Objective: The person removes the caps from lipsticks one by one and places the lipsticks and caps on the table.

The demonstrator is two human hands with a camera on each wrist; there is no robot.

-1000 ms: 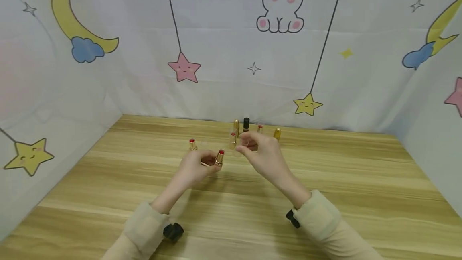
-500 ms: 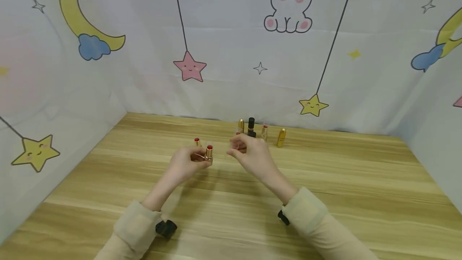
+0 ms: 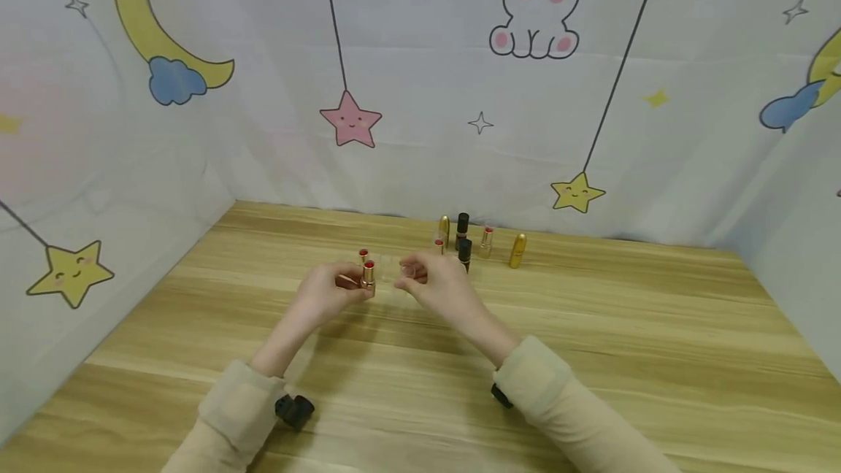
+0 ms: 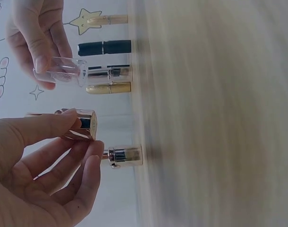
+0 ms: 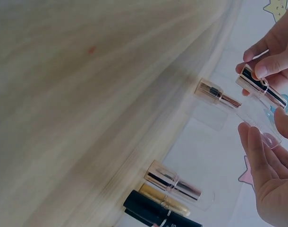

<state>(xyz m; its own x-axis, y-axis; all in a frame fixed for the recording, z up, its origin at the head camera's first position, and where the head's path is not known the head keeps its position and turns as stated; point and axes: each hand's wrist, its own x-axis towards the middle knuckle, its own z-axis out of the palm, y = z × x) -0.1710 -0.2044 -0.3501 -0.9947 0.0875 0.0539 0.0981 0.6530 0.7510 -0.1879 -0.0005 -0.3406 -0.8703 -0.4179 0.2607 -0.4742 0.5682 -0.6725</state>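
Between thumb and fingers, my left hand (image 3: 326, 289) grips an uncapped gold lipstick (image 3: 368, 276), upright, its red tip showing at the top. My right hand (image 3: 439, 285) pinches a clear lipstick cap (image 4: 66, 72) by its closed end, just to the right of that lipstick and apart from it. The right wrist view has the cap's open end pointing toward the left hand's side. A second uncapped lipstick (image 4: 125, 155) with a red tip stands on the table behind the left hand, partly hidden by it in the head view.
Toward the back stand two black lipstick tubes (image 3: 464, 254), two gold bullet-shaped tubes (image 3: 517, 250) and two clear-capped lipsticks (image 3: 486, 241). The wooden table (image 3: 624, 327) ends at a printed cloth backdrop (image 3: 420, 166).
Both hands have shifted left over the table with the lipstick and the cap. The front black tube, hidden behind the right hand at first, now shows. The view has turned slightly left.
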